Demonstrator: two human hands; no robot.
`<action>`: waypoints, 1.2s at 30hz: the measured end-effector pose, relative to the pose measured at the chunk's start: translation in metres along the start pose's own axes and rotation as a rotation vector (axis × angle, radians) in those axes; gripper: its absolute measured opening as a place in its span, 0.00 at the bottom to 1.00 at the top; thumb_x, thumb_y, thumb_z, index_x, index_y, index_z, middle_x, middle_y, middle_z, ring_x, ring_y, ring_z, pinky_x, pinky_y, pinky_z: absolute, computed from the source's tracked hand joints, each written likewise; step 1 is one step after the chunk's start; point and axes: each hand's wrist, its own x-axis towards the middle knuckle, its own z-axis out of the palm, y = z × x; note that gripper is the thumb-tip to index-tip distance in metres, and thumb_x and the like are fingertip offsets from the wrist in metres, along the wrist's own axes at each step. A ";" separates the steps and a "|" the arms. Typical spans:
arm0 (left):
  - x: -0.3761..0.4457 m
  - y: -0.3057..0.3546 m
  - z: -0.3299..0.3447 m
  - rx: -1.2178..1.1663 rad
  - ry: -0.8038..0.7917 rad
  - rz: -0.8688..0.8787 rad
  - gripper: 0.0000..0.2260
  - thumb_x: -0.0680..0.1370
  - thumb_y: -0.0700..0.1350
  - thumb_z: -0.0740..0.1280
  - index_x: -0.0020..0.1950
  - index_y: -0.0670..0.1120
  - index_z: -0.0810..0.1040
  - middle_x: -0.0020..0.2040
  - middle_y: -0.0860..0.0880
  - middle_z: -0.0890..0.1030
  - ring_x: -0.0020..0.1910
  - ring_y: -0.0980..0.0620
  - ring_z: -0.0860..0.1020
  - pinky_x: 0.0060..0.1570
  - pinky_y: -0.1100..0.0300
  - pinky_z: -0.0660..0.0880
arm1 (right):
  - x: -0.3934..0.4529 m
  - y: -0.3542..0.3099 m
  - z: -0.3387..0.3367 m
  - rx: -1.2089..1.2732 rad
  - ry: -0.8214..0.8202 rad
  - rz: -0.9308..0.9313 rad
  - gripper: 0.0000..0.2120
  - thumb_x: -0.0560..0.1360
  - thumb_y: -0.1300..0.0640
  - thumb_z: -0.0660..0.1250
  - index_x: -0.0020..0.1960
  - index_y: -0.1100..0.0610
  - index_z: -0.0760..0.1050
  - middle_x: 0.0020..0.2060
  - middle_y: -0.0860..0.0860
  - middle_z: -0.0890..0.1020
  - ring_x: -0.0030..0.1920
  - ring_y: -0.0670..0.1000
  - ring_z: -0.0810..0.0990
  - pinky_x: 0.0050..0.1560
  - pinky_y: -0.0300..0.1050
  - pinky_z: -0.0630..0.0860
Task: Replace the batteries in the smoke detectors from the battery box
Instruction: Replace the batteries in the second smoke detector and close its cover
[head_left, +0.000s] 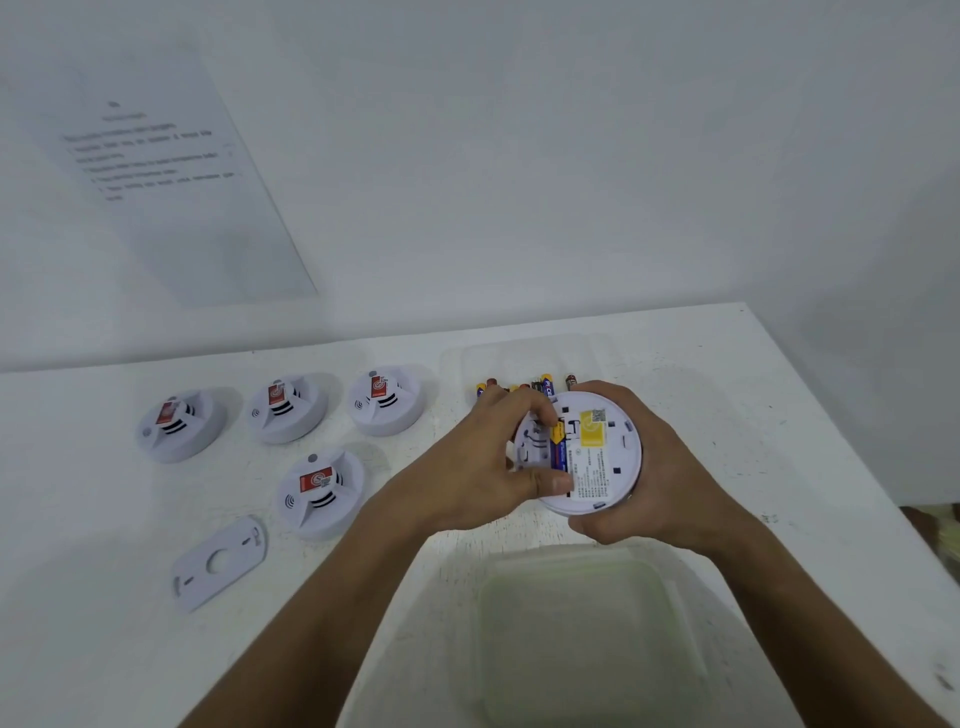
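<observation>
My right hand (654, 478) grips a white round smoke detector (605, 457) from below and the right, its back with a yellow label facing me. A blue and yellow battery (558, 447) lies in its open compartment. My left hand (493, 462) pinches that battery, fingertips at its top end and thumb at its lower end. Behind the hands stands the clear battery box (524, 358) with several batteries (543, 384) showing above my fingers.
Several white smoke detectors with red stickers sit on the white table: three in a row (283, 410) and one nearer (319, 491). A loose white mounting plate (218, 564) lies at the front left. A clear container (582, 639) stands by the front edge. A printed sheet (156, 171) hangs on the wall.
</observation>
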 end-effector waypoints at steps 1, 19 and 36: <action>0.001 0.000 0.000 -0.005 -0.007 -0.002 0.19 0.71 0.49 0.75 0.53 0.60 0.67 0.58 0.51 0.69 0.54 0.54 0.72 0.50 0.62 0.74 | 0.000 0.001 0.000 0.003 0.001 0.005 0.43 0.56 0.53 0.79 0.68 0.50 0.67 0.58 0.43 0.79 0.59 0.48 0.80 0.58 0.38 0.77; 0.006 -0.002 0.017 0.016 0.348 0.106 0.10 0.75 0.50 0.71 0.43 0.50 0.71 0.43 0.57 0.74 0.44 0.56 0.73 0.42 0.66 0.69 | 0.001 0.006 -0.003 -0.046 0.039 0.056 0.41 0.57 0.47 0.77 0.67 0.50 0.66 0.57 0.37 0.79 0.57 0.37 0.78 0.57 0.28 0.73; 0.029 -0.044 0.017 0.302 0.209 -0.248 0.11 0.72 0.50 0.74 0.51 0.47 0.84 0.47 0.51 0.84 0.46 0.52 0.80 0.55 0.55 0.73 | -0.010 0.015 -0.016 -0.055 0.061 0.152 0.41 0.55 0.60 0.79 0.65 0.47 0.68 0.54 0.32 0.78 0.56 0.37 0.77 0.51 0.26 0.73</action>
